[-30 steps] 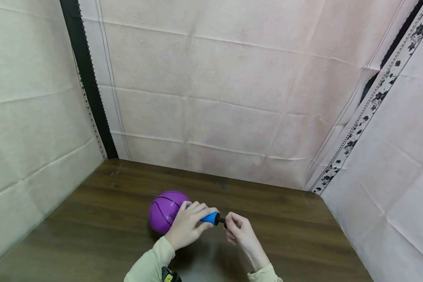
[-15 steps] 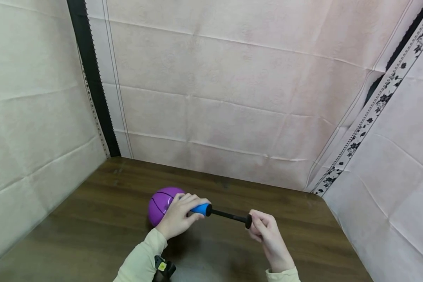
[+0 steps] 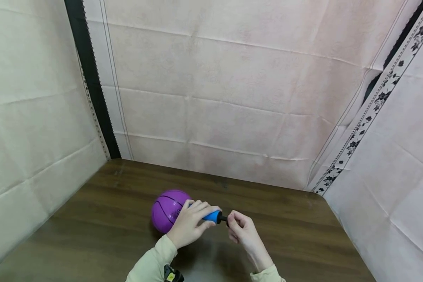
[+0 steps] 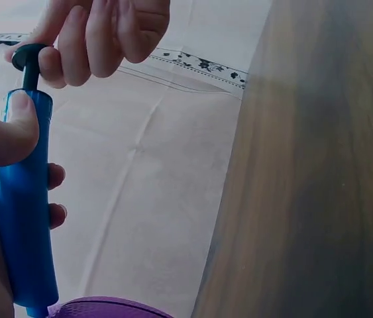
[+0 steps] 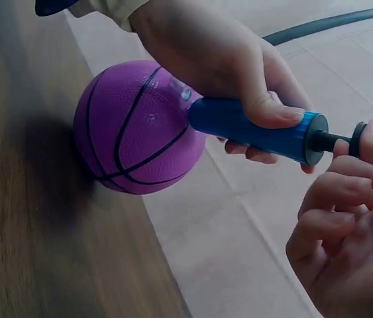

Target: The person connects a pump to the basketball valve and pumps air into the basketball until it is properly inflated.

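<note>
A purple ball (image 3: pixel 167 211) with black basketball lines sits on the wooden table. My left hand (image 3: pixel 189 224) grips the blue barrel of a hand pump (image 5: pixel 256 129), thumb along one side and fingers round the other. The pump's narrow end meets the ball in the right wrist view. At the opposite end, my right hand (image 3: pixel 242 231) pinches the black disc-shaped handle (image 5: pixel 357 139) between thumb and forefinger. Only a short length of the black rod shows between barrel and handle. The ball's top edge (image 4: pixel 106 308) appears at the bottom of the left wrist view.
The brown wooden tabletop (image 3: pixel 91 227) spreads around both hands. Pale creased cloth (image 3: pixel 211 98) hangs behind it and along both sides. A floral-bordered strip (image 3: pixel 359 133) runs down the right corner. A black device (image 3: pixel 172 274) is strapped at the left wrist.
My right hand first drew the pump handle out to the right, baring a long rod, then pushed it back in toward the barrel. The left hand and ball shifted slightly left, then back.
</note>
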`<state>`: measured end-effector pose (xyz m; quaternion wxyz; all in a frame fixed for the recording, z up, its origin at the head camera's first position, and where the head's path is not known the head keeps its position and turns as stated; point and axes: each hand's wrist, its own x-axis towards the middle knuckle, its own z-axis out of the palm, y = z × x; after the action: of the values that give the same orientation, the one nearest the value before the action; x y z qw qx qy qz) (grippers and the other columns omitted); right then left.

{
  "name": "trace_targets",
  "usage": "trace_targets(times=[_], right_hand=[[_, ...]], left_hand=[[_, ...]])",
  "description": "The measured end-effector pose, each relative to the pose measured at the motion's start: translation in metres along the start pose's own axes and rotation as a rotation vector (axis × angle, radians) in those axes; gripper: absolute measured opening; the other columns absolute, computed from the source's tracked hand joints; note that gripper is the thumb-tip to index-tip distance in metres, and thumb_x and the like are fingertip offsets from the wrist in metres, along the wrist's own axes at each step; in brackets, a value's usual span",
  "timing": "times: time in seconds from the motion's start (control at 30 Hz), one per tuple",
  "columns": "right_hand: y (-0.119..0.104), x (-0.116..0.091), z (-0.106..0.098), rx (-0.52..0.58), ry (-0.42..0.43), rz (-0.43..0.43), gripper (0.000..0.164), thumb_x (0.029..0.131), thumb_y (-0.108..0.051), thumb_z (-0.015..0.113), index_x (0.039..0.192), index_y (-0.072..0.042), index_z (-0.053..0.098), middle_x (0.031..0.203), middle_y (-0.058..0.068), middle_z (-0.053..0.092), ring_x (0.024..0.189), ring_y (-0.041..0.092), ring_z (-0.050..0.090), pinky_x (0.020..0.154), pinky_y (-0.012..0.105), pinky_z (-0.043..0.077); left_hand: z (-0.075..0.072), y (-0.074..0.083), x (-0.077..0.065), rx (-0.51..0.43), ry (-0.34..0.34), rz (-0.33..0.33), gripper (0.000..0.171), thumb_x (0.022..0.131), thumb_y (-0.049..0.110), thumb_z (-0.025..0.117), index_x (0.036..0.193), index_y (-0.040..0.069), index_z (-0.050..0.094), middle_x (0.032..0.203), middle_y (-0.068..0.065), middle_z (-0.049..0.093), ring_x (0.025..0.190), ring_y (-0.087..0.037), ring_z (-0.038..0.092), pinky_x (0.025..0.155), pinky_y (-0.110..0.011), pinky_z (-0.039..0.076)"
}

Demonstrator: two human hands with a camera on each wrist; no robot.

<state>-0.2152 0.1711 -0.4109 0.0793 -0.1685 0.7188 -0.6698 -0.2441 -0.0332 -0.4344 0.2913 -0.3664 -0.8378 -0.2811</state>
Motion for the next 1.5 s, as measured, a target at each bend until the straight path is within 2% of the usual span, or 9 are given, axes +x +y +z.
trace_targets(times=[0.1,0.23,0.43,0.57,0.67,0.87,1.1,1.3,1.5], right_hand=[[-0.003,-0.001,0.0,-0.046,0.015,0.031,0.041,0.101,-0.027,0.05,0.088,0.012,0.046,0.058,-0.009,0.04,0.046,0.002,0.035,0.048,0.016,0.031],[-0.01,-0.005,-0.004,-0.058,0.041,0.046,0.038,0.1,-0.028,0.054,0.087,0.007,0.054,0.057,-0.01,0.04,0.047,0.002,0.035,0.048,0.016,0.03],[-0.022,-0.018,-0.019,0.007,0.066,-0.182,0.031,0.103,-0.011,0.044,0.075,0.002,0.047,0.049,-0.003,0.024,0.041,0.008,0.023,0.041,0.023,0.02],[-0.023,-0.019,-0.024,0.045,0.023,-0.25,0.034,0.104,-0.008,0.039,0.072,-0.001,0.036,0.052,0.007,0.017,0.041,0.016,0.017,0.04,0.027,0.015],[-0.017,-0.013,-0.018,0.088,0.011,-0.218,0.035,0.105,-0.012,0.039,0.071,-0.006,0.035,0.051,0.001,0.018,0.042,0.011,0.018,0.041,0.025,0.014],[-0.001,-0.002,0.003,0.123,0.074,-0.042,0.03,0.103,-0.025,0.046,0.075,-0.014,0.05,0.055,-0.012,0.034,0.045,0.0,0.031,0.047,0.017,0.026],[-0.007,-0.005,0.008,0.089,0.255,0.021,0.037,0.098,-0.029,0.057,0.071,-0.003,0.053,0.049,-0.009,0.031,0.042,0.004,0.027,0.045,0.018,0.023],[-0.023,-0.015,-0.009,0.195,0.38,-0.141,0.049,0.1,-0.022,0.054,0.057,-0.009,0.034,0.046,-0.005,0.017,0.043,0.012,0.015,0.044,0.027,0.01],[-0.023,-0.017,-0.013,0.213,0.307,-0.253,0.045,0.104,-0.015,0.044,0.063,-0.011,0.026,0.051,0.002,0.012,0.045,0.019,0.011,0.043,0.031,0.006]], left_hand=[[-0.001,-0.002,-0.001,-0.011,-0.004,-0.008,0.032,0.09,0.038,0.064,0.12,0.031,0.062,0.105,0.012,0.066,0.096,-0.007,0.057,0.091,-0.039,0.039],[-0.002,-0.008,-0.003,-0.047,-0.009,-0.018,0.032,0.09,0.04,0.062,0.122,0.032,0.061,0.105,0.014,0.066,0.097,-0.006,0.057,0.091,-0.04,0.04],[-0.009,-0.019,-0.003,-0.091,0.037,-0.06,0.036,0.089,0.033,0.067,0.124,0.034,0.059,0.106,0.015,0.066,0.096,-0.005,0.058,0.092,-0.042,0.04],[-0.011,-0.02,-0.002,-0.082,0.044,-0.068,0.037,0.087,0.03,0.069,0.123,0.034,0.06,0.106,0.014,0.066,0.096,-0.005,0.058,0.092,-0.041,0.039],[-0.009,-0.014,-0.002,-0.032,0.046,-0.051,0.036,0.088,0.032,0.069,0.123,0.032,0.06,0.105,0.013,0.066,0.095,-0.005,0.058,0.09,-0.04,0.04],[-0.002,0.0,0.0,0.044,0.039,-0.013,0.033,0.091,0.041,0.061,0.122,0.03,0.061,0.105,0.012,0.067,0.094,-0.006,0.057,0.088,-0.037,0.04],[-0.004,-0.004,0.001,-0.028,-0.002,-0.026,0.033,0.093,0.041,0.059,0.124,0.03,0.059,0.107,0.013,0.066,0.094,-0.005,0.056,0.09,-0.038,0.04],[-0.012,-0.016,0.0,-0.016,0.031,-0.117,0.035,0.091,0.034,0.064,0.125,0.028,0.06,0.106,0.012,0.067,0.096,-0.007,0.058,0.093,-0.042,0.04],[-0.011,-0.016,-0.001,-0.038,0.03,-0.13,0.036,0.089,0.031,0.067,0.124,0.027,0.061,0.108,0.01,0.068,0.098,-0.008,0.059,0.093,-0.042,0.039]])
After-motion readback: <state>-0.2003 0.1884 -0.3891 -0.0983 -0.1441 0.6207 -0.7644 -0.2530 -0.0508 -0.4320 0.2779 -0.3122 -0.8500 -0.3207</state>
